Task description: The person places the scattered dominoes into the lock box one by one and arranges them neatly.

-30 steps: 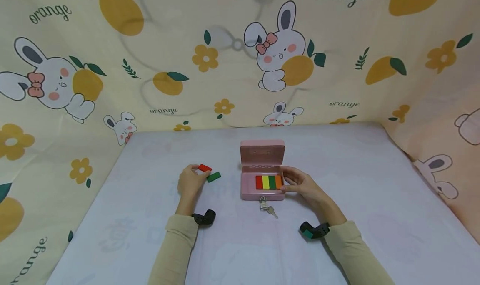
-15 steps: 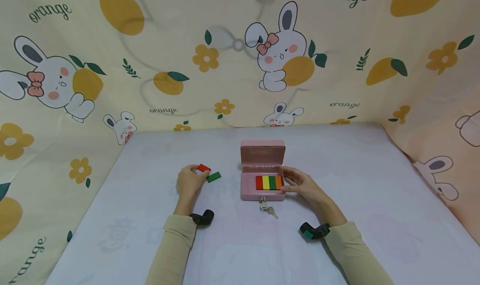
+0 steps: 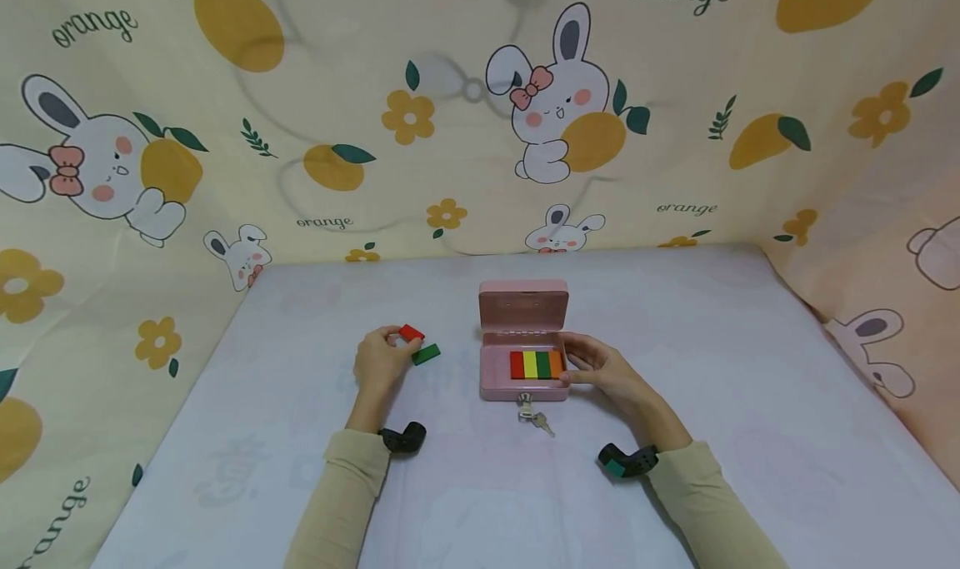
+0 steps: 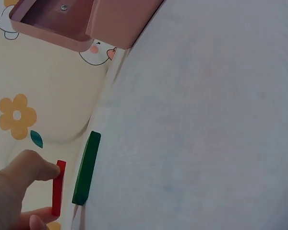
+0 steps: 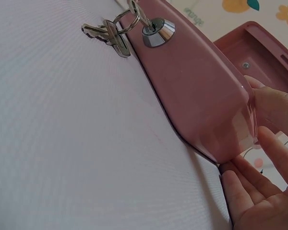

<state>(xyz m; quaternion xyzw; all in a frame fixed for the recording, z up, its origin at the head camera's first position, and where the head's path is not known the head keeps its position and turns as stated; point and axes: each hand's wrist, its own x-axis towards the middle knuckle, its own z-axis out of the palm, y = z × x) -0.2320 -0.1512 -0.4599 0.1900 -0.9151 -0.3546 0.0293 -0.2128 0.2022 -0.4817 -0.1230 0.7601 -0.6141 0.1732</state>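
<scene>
My left hand (image 3: pixel 378 361) pinches a small red block (image 3: pixel 411 332) between thumb and fingers. In the left wrist view that block (image 4: pixel 59 189) stands on edge between the fingertips. Just to its right, a green block (image 3: pixel 427 354) lies on the white table. A pink metal cash box (image 3: pixel 491 392) has its lid (image 3: pixel 524 310) raised. Inside, red, yellow, green and orange blocks (image 3: pixel 536 365) sit side by side in a row. My right hand (image 3: pixel 609 373) grips the box's right side, thumb at the rim and fingers against the outer wall in the right wrist view.
A ring of keys (image 3: pixel 542 422) hangs from the lock (image 5: pixel 158 32) on the box's front and rests on the table (image 3: pixel 480 502). Behind the table rises a cloth (image 3: pixel 450 136) printed with rabbits and oranges.
The red block has shifted and tilted slightly in the left fingers, close by the green block. The right hand and the cash box have stayed in place.
</scene>
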